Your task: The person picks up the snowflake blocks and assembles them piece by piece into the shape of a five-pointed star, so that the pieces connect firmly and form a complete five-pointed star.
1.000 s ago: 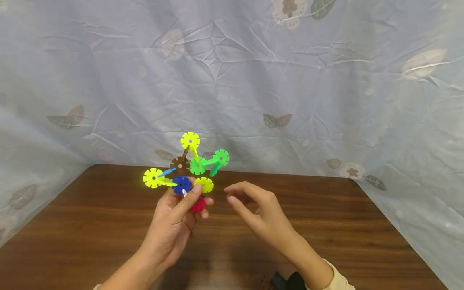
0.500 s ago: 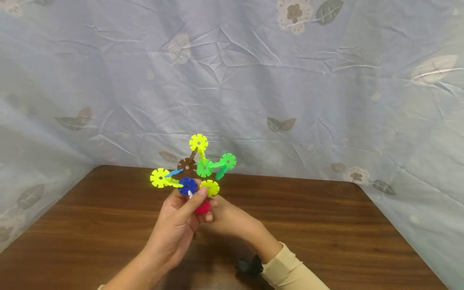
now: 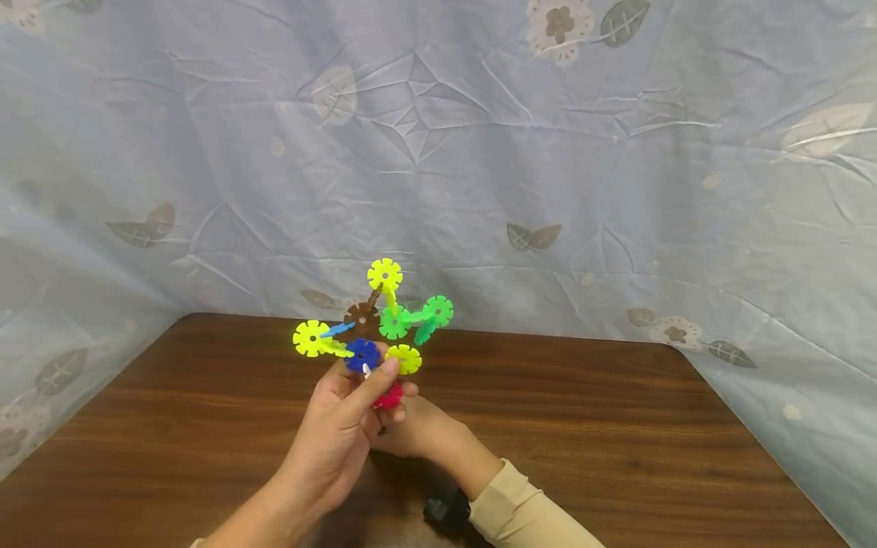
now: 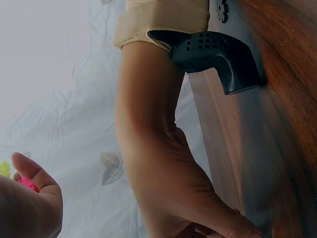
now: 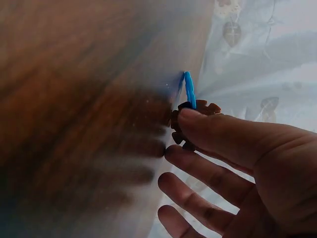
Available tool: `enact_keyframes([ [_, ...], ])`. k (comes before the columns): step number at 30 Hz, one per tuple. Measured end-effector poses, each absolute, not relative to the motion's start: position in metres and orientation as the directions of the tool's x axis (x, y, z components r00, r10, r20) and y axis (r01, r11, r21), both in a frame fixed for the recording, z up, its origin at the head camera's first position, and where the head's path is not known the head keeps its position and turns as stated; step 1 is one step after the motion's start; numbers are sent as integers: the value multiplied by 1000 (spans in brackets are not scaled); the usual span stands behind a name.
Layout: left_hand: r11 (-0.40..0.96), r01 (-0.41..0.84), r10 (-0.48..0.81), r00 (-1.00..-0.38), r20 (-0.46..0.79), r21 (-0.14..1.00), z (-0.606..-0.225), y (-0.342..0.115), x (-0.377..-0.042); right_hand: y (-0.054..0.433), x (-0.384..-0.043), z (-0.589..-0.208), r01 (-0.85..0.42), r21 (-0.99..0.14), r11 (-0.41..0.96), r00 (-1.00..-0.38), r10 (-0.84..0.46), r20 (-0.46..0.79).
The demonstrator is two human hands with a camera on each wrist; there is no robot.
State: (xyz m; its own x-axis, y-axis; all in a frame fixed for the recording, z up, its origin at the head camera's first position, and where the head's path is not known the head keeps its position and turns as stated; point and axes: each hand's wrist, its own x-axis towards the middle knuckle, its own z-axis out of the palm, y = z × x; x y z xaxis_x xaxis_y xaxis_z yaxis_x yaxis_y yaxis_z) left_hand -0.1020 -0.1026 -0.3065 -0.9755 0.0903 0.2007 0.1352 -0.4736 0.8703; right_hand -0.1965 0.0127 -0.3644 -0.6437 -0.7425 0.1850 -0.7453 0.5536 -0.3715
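My left hand [image 3: 339,418] pinches a linked chain of notched plastic building discs, the thumb over a white disc [image 3: 366,371] and a red disc [image 3: 389,397]. Above the fingers spread a dark blue disc [image 3: 362,354], a brown disc [image 3: 358,315], yellow discs [image 3: 384,274] and green discs [image 3: 438,310]. Behind the left hand reaches my right hand [image 3: 421,430], its fingers hidden in the head view. In the right wrist view its thumb and forefinger pinch another brown disc [image 5: 203,106] with a light blue disc [image 5: 190,89] on it; the other fingers are spread.
A brown wooden table [image 3: 582,426] lies beneath the hands. Pale curtain cloth [image 3: 438,152] with leaf prints stands around its back and sides. A black wrist device [image 3: 447,511] sits by the right sleeve, and a dark notched disc [image 4: 223,11] shows near it in the left wrist view.
My right hand has moved left from beside the chain to behind and below my left hand. The left hand still holds the chain and appears slightly further right in view.
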Motion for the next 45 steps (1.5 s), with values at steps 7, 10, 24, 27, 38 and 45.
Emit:
enact_keyframes([
  [7,-475,133,84,-977,196,870,-306,-102,-102,17,-199,-359,-711,-405,575,-666,-736,123],
  [10,-475,124,88,-978,188,871,-303,-102,-101,23,-200,-354,-708,-428,561,-664,-735,135],
  [24,-454,98,105,-981,163,885,-306,-102,-105,88,-182,-319,-707,-579,406,-691,-571,443],
  [27,-448,94,105,-982,156,889,-308,-103,-107,98,-176,-317,-716,-579,390,-689,-530,494],
  [38,-440,64,107,-987,123,896,-311,-100,-106,121,-158,-313,-727,-586,358,-683,-462,566],
  [45,-434,33,130,-987,99,900,-313,-96,-104,127,-152,-311,-739,-578,348,-669,-485,563],
])
